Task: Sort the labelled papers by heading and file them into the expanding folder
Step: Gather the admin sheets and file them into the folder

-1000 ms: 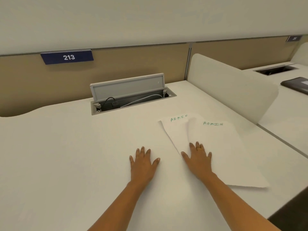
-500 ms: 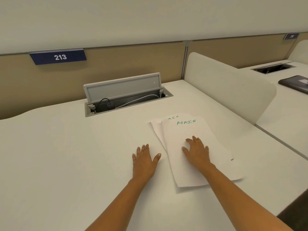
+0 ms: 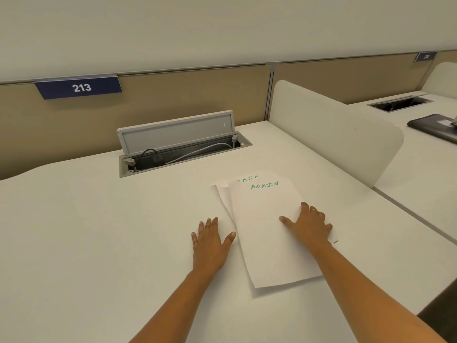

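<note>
The top sheet lay on the lower sheet, both headed ADMIN in green, near the desk's right half; the lower one showed only as a strip along the left and top edges, its heading half covered, so the pair was skewed and not yet squared. The right hand rested flat on the top sheet's right edge, fingers spread and gripping nothing; the left hand lay flat on the desk, fingers apart, its thumb tip at or just beside the sheets' left edge; whether it touched them could not be told.

The step in hand looked like matching two like-headed sheets into one pile. To do it well, the right palm should press lightly and slide the top sheet left until the edges meet; the left hand would best serve as a stop along that edge; pushing hard risked buckling thin paper or dragging both sheets together. Once aligned, pinching both at one corner would keep them as one.

Behind the sheets an open cable box was sunk in the desk; a white divider stood to the right; on the next desk lay a dark flat thing, and whether it was the folder could not be told.
</note>
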The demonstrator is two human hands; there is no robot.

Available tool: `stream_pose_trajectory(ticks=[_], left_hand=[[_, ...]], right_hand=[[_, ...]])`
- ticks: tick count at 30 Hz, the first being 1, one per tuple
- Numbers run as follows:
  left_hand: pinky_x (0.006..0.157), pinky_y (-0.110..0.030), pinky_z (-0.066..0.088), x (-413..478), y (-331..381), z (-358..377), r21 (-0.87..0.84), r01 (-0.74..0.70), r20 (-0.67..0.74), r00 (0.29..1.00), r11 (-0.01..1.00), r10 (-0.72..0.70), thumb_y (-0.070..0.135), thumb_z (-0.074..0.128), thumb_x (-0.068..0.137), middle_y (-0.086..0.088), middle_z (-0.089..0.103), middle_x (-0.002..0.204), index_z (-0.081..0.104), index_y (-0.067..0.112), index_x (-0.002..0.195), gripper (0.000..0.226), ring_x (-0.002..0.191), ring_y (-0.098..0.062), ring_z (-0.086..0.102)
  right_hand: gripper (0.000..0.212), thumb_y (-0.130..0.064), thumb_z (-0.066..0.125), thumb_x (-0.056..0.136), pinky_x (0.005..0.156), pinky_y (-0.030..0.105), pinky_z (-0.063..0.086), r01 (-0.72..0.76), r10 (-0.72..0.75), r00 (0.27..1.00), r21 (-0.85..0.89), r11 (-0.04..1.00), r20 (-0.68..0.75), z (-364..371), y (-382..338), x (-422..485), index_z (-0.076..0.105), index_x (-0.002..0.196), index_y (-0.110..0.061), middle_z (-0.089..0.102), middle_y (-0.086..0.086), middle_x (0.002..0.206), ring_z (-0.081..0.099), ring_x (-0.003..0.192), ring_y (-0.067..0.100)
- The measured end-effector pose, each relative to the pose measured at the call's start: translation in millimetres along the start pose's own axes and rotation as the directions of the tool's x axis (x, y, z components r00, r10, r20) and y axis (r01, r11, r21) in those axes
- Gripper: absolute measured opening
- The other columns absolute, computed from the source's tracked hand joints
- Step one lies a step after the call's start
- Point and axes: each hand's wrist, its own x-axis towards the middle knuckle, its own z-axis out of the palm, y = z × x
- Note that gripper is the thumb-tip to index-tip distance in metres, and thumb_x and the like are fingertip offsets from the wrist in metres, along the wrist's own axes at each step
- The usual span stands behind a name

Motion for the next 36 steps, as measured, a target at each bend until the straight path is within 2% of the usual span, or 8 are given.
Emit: stream_pose_trajectory(ticks=[7, 12, 16, 22, 26, 29, 32, 36], left_hand=[[0.118, -0.036, 0.007, -6.7, -10.4, -19.8, -0.266, 0.042, -0.055, 0.997, 0.963, -0.058, 0.039, 0.044, 0.095, -0.005, 0.019, 0.156, 0.017, 0.012, 0.148, 0.066, 0.146, -0.021, 0.006], [0.114, -0.036, 0.025, -16.9, -39.0, -51.1, -0.464, 0.122, -0.095, 0.978, 0.877, -0.187, 0.031, 0.049, 0.095, -0.008, 0.030, 0.152, 0.023, 0.016, 0.147, 0.060, 0.141, -0.023, 0.027], [0.099, -0.032, 0.037, -26.5, -64.1, -81.0, -0.700, 0.169, -0.140, 0.920, 0.694, -0.365, 0.016, 0.050, 0.095, -0.012, 0.050, 0.137, 0.035, 0.018, 0.142, 0.049, 0.126, -0.027, 0.047], [0.088, -0.038, 0.050, -35.8, -116.3, -112.4, -0.862, 0.236, -0.060, 0.832, 0.450, -0.552, 0.004, 0.059, 0.086, -0.016, 0.062, 0.119, 0.052, 0.010, 0.130, 0.044, 0.107, -0.035, 0.060], [0.089, -0.039, 0.051, -48.8, -139.2, -124.5, -0.867, 0.210, -0.117, 0.797, 0.452, -0.593, -0.002, 0.056, 0.085, -0.013, 0.067, 0.110, 0.062, 0.004, 0.118, 0.034, 0.100, -0.033, 0.063], [0.095, -0.043, 0.049, -57.8, -154.4, -133.4, -0.849, 0.223, -0.147, 0.771, 0.479, -0.620, -0.002, 0.056, 0.085, -0.012, 0.067, 0.109, 0.065, 0.005, 0.115, 0.031, 0.101, -0.032, 0.063], [0.094, -0.044, 0.050, -63.7, -166.6, -137.7, -0.830, 0.250, -0.146, 0.766, 0.498, -0.626, -0.001, 0.054, 0.087, -0.013, 0.067, 0.108, 0.065, 0.005, 0.114, 0.030, 0.100, -0.033, 0.063], [0.097, -0.047, 0.047, -68.8, -171.4, -139.4, -0.837, 0.243, -0.144, 0.768, 0.491, -0.625, 0.009, 0.050, 0.093, -0.011, 0.066, 0.115, 0.063, 0.008, 0.117, 0.028, 0.105, -0.033, 0.061]], right_hand=[[0.075, -0.059, 0.057, 0.081, 0.097, 0.040, 0.036, 0.090, -0.090, 0.995, 0.009, 0.996, -0.047, 7.5, -38.0, -33.1, 0.033, 0.137, -0.015, 0.043, 0.006, 0.135, 0.035, 0.128, 0.025], [0.068, -0.039, 0.062, 0.086, 0.099, 0.035, 0.037, 0.133, -0.147, 0.988, 0.228, 0.964, 0.047, 17.8, -71.5, -58.1, 0.031, 0.141, -0.015, 0.046, 0.006, 0.138, 0.040, 0.130, 0.024], [0.053, -0.022, 0.064, 0.086, 0.093, 0.032, 0.040, 0.117, -0.184, 0.977, 0.457, 0.882, 0.105, 26.3, -97.3, -74.6, 0.042, 0.134, -0.016, 0.055, 0.010, 0.130, 0.051, 0.119, 0.026], [0.032, -0.016, 0.055, 0.092, 0.085, 0.031, 0.044, 0.184, -0.359, 0.909, 0.568, 0.802, 0.213, 35.0, -125.9, -90.2, 0.049, 0.122, -0.007, 0.059, 0.012, 0.119, 0.056, 0.105, 0.028], [0.024, -0.020, 0.042, 0.098, 0.069, 0.028, 0.036, 0.261, -0.440, 0.871, 0.551, 0.793, 0.221, 41.5, -139.5, -96.6, 0.054, 0.094, -0.001, 0.059, 0.012, 0.094, 0.052, 0.087, 0.027], [0.037, -0.019, 0.037, 0.100, 0.056, 0.029, 0.026, 0.265, -0.410, 0.898, 0.551, 0.791, 0.158, 44.4, -147.1, -94.9, 0.035, 0.063, -0.013, 0.042, 0.001, 0.064, 0.041, 0.069, 0.023], [0.041, -0.018, 0.038, 0.099, 0.051, 0.029, 0.020, 0.228, -0.368, 0.921, 0.589, 0.775, 0.127, 45.9, -155.0, -95.4, 0.028, 0.059, -0.014, 0.033, 0.001, 0.058, 0.031, 0.055, 0.017], [0.035, -0.017, 0.041, 0.098, 0.054, 0.028, 0.023, 0.175, -0.380, 0.902, 0.633, 0.754, 0.203, 55.2, -174.4, -109.1, 0.035, 0.064, -0.010, 0.038, 0.004, 0.063, 0.034, 0.058, 0.020]])
